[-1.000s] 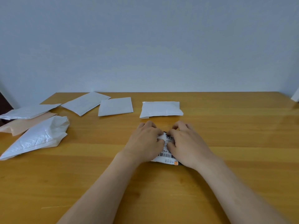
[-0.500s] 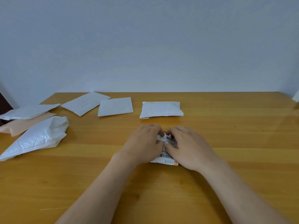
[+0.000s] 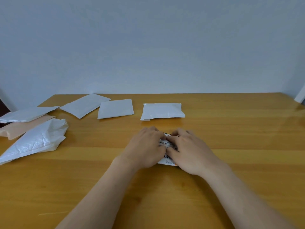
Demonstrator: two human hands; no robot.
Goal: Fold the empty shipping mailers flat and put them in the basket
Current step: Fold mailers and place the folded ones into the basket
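Observation:
A small mailer with a barcode label (image 3: 167, 161) lies on the wooden table (image 3: 231, 129) at the centre, mostly hidden under both hands. My left hand (image 3: 145, 147) and my right hand (image 3: 189, 151) sit side by side on it, fingers curled, pinching its folded-over part between fingertips and thumbs. A folded white mailer (image 3: 162, 111) lies just beyond the hands. No basket is in view.
Two flat white mailers (image 3: 115, 108) (image 3: 85, 104) lie at the back left. At the left edge are another white mailer (image 3: 28, 114), a tan one (image 3: 21, 128) and a crumpled white one (image 3: 36, 139). A wall stands behind the table.
Both hands stayed in place on the labelled mailer. The fingers have curled in and drawn its far part a little toward me, so a barcode strip now shows between them.

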